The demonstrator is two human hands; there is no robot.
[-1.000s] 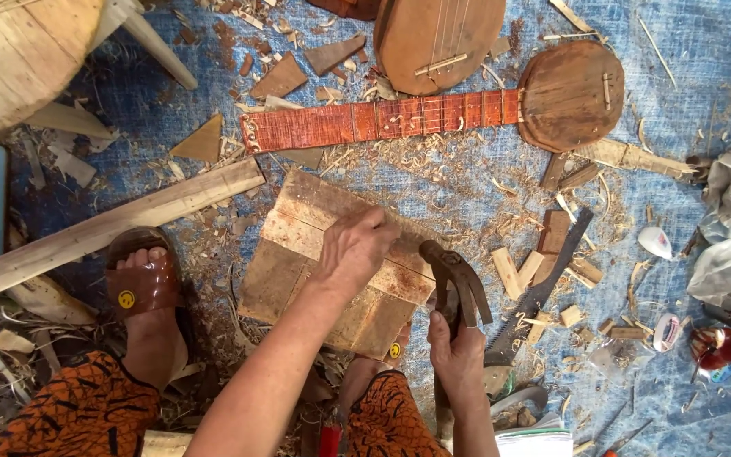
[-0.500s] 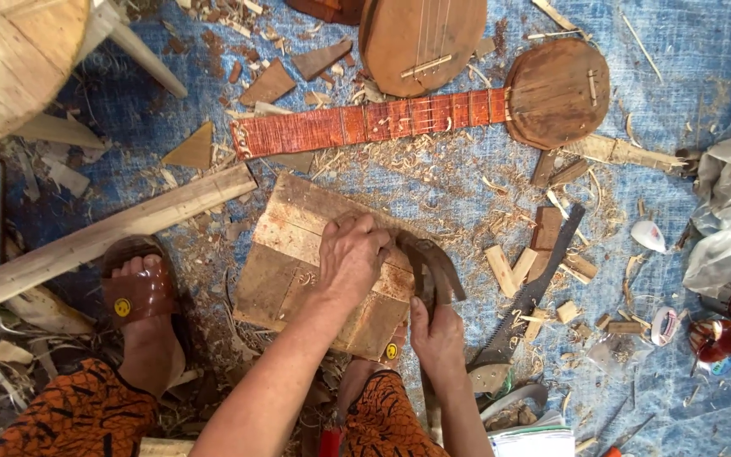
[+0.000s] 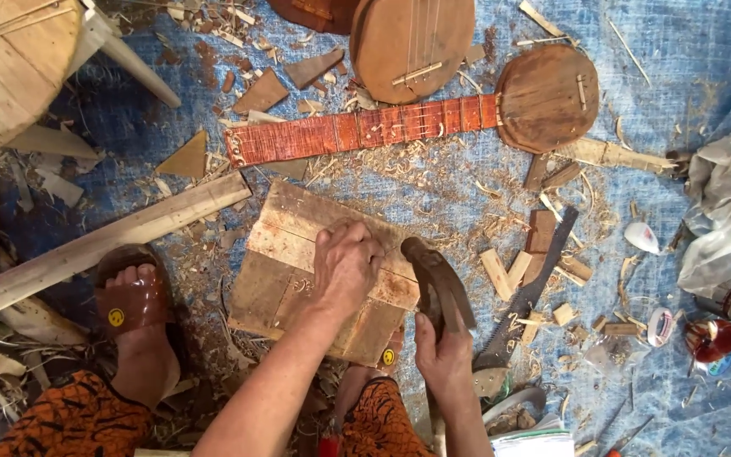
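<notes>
A blue tarp [image 3: 704,68] strewn with wood shavings carries everything, and just beyond the left hand's fingertips lies a long red-necked stringed instrument [image 3: 433,118] with a round wooden body. Under those fingers sits a slab of joined wooden boards [image 3: 285,245], on which the left hand [image 3: 346,264] presses with its fingers curled together in a loose fist. Just beside it, the right hand [image 3: 443,351] has its fingers clamped around a dark curved tool [image 3: 437,275], and a hand saw [image 3: 528,292] lies just outside that grip.
</notes>
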